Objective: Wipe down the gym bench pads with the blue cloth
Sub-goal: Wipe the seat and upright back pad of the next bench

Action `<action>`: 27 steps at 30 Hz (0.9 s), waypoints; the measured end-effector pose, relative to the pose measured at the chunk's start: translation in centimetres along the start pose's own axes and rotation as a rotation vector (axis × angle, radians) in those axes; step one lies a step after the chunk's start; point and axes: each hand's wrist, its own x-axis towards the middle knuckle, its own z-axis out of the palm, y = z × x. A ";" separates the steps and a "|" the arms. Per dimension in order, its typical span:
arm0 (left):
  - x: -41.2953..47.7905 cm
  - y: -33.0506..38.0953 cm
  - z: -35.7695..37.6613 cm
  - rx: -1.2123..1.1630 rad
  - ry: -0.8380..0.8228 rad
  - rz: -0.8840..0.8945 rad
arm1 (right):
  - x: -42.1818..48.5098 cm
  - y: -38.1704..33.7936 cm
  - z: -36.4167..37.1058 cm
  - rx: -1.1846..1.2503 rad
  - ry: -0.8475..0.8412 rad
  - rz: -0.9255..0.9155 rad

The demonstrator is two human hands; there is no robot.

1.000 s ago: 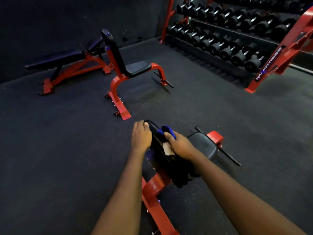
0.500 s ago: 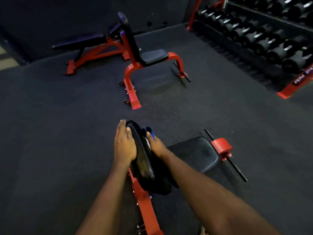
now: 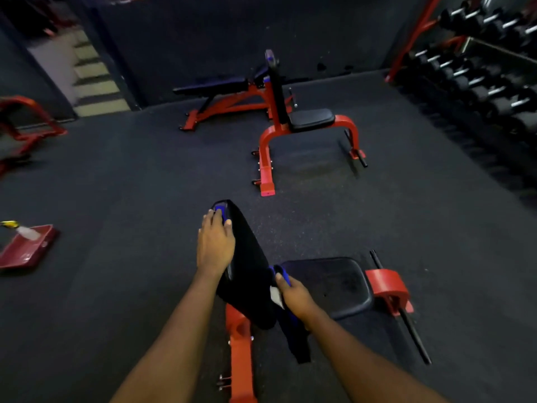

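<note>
The bench in front of me has an upright black back pad (image 3: 247, 257), a black seat pad (image 3: 328, 286) and a red frame (image 3: 239, 359). My left hand (image 3: 215, 242) grips the back pad's top left edge, thumb on the front face, beside a small blue patch (image 3: 219, 212). My right hand (image 3: 293, 295) holds the blue cloth (image 3: 283, 274) against the lower front of the back pad, just above the seat. A dark length of the cloth hangs down below that hand.
A second red bench with an upright pad (image 3: 290, 123) stands ahead, a flat bench (image 3: 220, 85) behind it. Dumbbell racks (image 3: 479, 77) line the right side. At left a red tray (image 3: 26, 245) holds a spray bottle (image 3: 23, 231). Stairs (image 3: 93, 82) rise at the back left.
My right hand has slid the cloth from the top of the back pad down to its lower part. My left hand has stayed on the pad's top. The view has swung left.
</note>
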 end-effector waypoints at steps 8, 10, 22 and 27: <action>-8.7 3.3 0.4 -0.137 0.195 0.040 | -5.9 -1.4 -6.6 0.020 0.060 -0.110; -10.7 4.4 0.8 -0.112 0.235 0.046 | -7.2 -1.0 -8.2 0.023 0.057 -0.119; -15.8 12.4 11.6 -0.157 0.279 -0.144 | -5.1 2.4 -22.2 -0.093 -0.118 -0.184; -19.4 13.2 16.9 -0.141 0.279 -0.327 | -2.2 5.4 -26.9 -0.210 -0.154 -0.157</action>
